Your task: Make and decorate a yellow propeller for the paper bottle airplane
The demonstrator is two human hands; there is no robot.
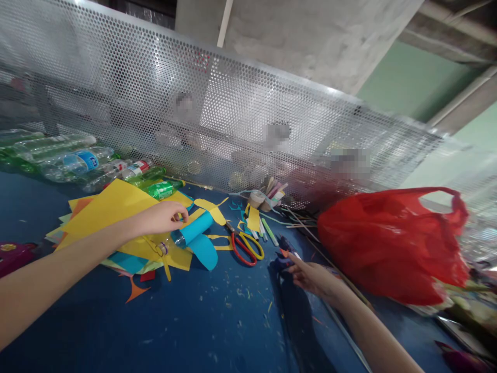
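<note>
My left hand [165, 216] is above the stack of coloured paper [116, 212], its fingers loosely curled with a gap between them and nothing visible inside. Close by its fingertips lies a clear plastic bottle [179, 239] on its side, with blue paper [200, 226] wrapped round it and a rounded blue piece sticking out. To the right, my right hand [316, 280] has its fingers closed on a dark blue and orange glue gun [284, 255], partly blurred. Scissors [244, 251] with one red and one yellow handle lie between the hands.
Several plastic bottles [77, 160] lie at the back left. A red plastic bag [388, 243] stands at the right. Pens [269, 232], paper scraps and a roll of tape [256, 199] sit near the perforated metal screen [233, 114], with people behind it.
</note>
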